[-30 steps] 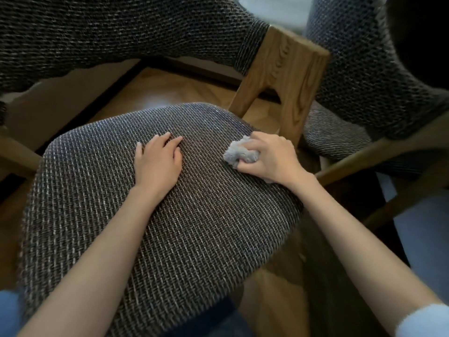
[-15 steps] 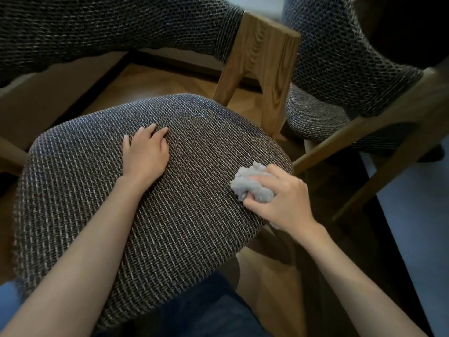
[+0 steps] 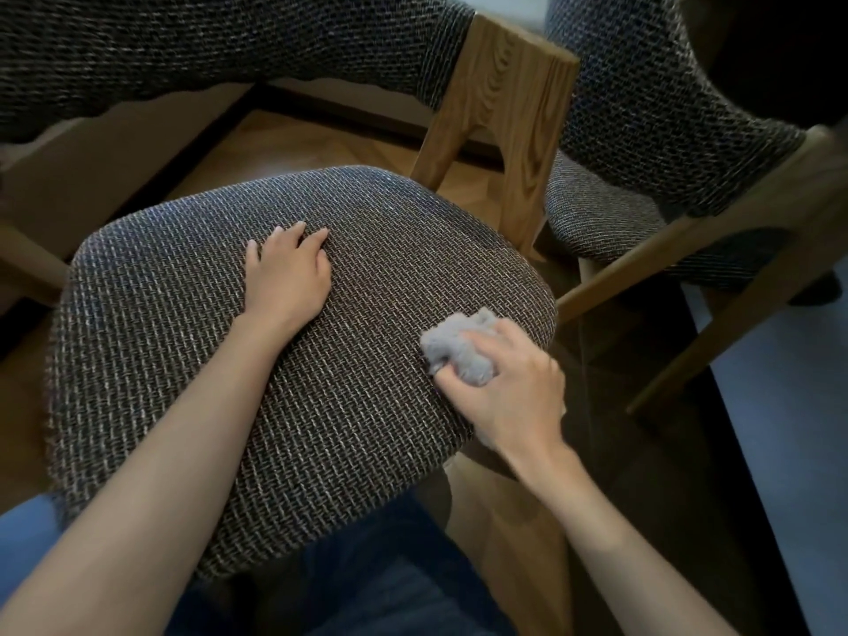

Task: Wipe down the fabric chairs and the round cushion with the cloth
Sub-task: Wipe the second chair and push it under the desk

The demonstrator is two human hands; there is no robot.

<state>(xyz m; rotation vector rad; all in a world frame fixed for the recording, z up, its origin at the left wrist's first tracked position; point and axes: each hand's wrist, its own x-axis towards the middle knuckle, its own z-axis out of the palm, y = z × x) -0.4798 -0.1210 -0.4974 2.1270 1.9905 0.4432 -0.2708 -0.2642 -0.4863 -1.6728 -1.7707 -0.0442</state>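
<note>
the right hand (image 3: pixel 509 392) has its grip curled round a bunched grey cloth (image 3: pixel 456 348), pressing it onto the woven seat (image 3: pixel 220 369) of the nearest chair, at the near right part and close to the seat's right edge. the left hand (image 3: pixel 287 273) lies flat on the same seat, nearer its middle and farther in, with fairly straight fingers and a slack grip that holds nothing; it seems to be steadying the chair.

judging by this, the task is in an early or middle stretch: the wipe of this one seat is under way, though the weave looks the same all over, so how much of it the cloth has covered cannot be told. the chair's upholstered backrest (image 3: pixel 206 52), across the far side, is well apart from the cloth. so is the second chair (image 3: pixel 610 213) to the right, beyond the wooden post (image 3: pixel 504 112). both probably remain to be done. no separate round cushion can be made out, so that part also looks outstanding
</note>
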